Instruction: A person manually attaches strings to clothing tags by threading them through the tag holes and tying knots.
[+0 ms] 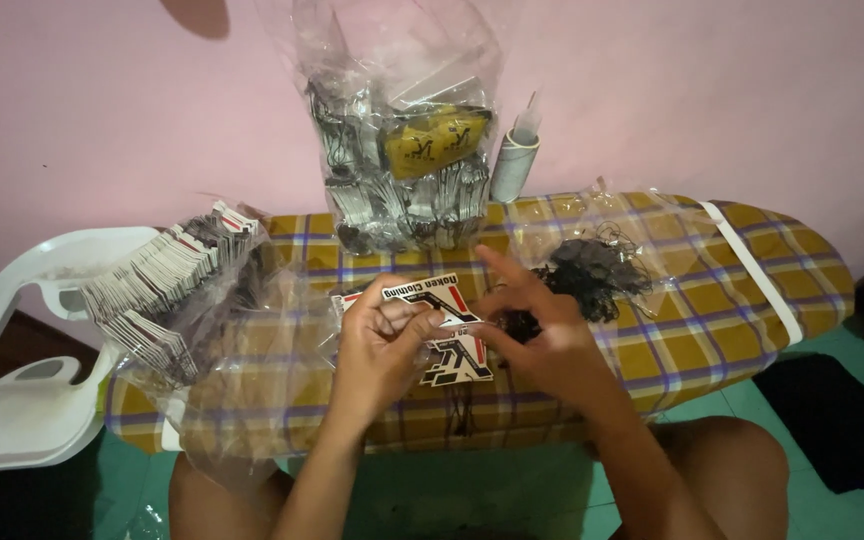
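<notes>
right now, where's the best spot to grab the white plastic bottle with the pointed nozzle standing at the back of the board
Probably around the white plastic bottle at its straight cylindrical body, coming from its right side. It stands upright against the pink wall, and the clear plastic bag of tags crowds its left, while the tapered nozzle offers little to hold.

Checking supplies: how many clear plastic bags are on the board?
3: a tall bag at the back, one holding tag stacks left, one with black strings right. More may be hidden.
</notes>
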